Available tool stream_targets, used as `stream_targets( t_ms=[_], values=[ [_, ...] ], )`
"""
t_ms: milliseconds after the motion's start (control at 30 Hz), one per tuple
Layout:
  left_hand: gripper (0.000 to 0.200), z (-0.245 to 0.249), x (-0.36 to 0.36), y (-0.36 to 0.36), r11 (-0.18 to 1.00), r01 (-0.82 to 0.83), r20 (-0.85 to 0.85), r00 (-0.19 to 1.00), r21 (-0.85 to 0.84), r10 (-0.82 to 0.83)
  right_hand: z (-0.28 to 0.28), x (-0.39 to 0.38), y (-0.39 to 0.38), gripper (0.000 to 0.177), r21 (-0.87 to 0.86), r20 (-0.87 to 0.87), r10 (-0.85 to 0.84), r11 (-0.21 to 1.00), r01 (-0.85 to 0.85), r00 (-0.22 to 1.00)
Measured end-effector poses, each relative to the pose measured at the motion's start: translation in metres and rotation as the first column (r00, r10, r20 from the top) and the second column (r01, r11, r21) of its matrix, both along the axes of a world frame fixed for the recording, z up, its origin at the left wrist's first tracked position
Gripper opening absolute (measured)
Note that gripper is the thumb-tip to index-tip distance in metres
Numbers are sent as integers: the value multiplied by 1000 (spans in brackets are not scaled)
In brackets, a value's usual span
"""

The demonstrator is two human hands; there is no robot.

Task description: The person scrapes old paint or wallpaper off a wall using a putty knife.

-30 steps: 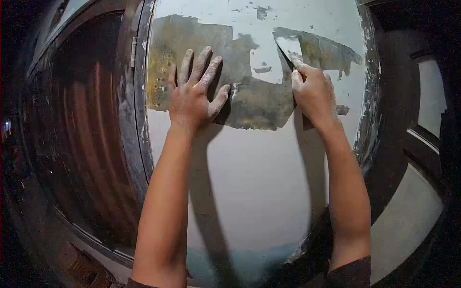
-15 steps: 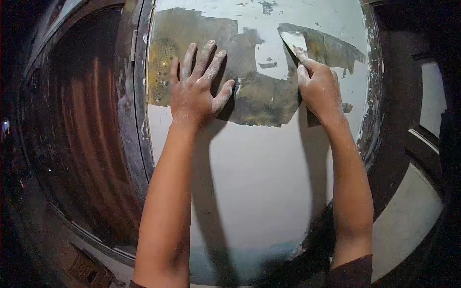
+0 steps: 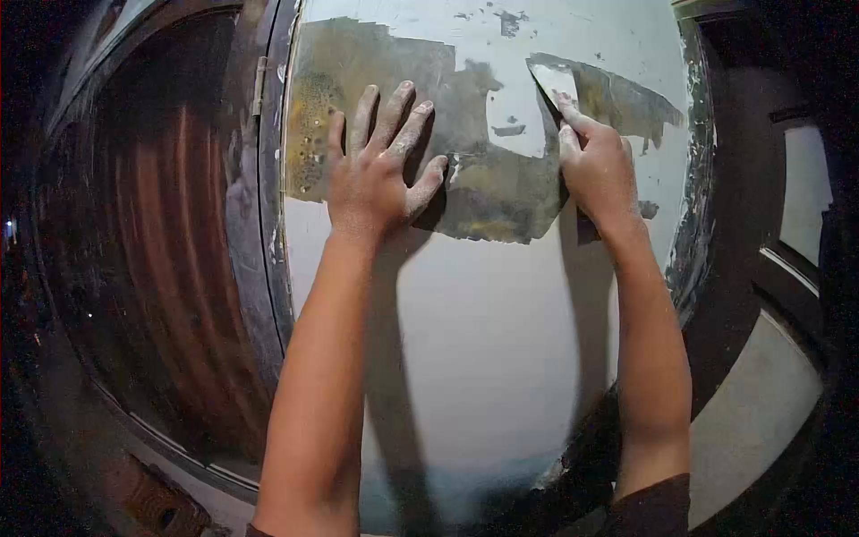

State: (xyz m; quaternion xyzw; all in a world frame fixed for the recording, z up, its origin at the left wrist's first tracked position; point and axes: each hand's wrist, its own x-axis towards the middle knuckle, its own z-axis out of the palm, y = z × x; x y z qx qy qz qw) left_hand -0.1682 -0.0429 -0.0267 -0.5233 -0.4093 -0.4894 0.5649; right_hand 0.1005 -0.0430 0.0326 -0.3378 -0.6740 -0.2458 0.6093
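gripped a scraper point(image 3: 555, 83) in closed right hand point(image 3: 598, 170), upper right of frame, blade slanting up and left from the knuckles. pressed left hand point(image 3: 376, 174), fingers spread wide, flat on the panel point(image 3: 483, 358), upper centre.

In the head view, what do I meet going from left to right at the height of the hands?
reddish-brown panel → left hand, flat on the scraped patch → right hand, holding a scraper → dark frame → pale pane
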Motion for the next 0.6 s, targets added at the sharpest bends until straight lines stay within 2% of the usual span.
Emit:
stream_targets(
  t_ms=[133, 167, 233, 433, 600],
  values=[
    [65, 0, 0, 2, 1000, -8, -1, 1000, -3, 8, 9, -4, 0, 34, -5, 3, -63, 998, 63, 998],
    [65, 1, 0, 3, 1000, -14, -1, 1000, 13, 14, 11, -5, -3, 31, -91, -2, -63, 994, 62, 998],
    [66, 1, -1, 2, 1000, -9, -6, 1000, 18, 10, 5, -3, -4, 31, -18, 7, -69, 997, 69, 998],
    [66, 2, -1, 1, 1000, -11, -13, 1000, 14, 11, 9, -5, 6, 32, 51, -13, -25, 998, 26, 1000],
    [62, 2, -1, 2, 999, 41, -12, 999, 22, -41, 7, -4, 5, 36, -13, -18, 3, 1000, -4, 1000]
  ],
)
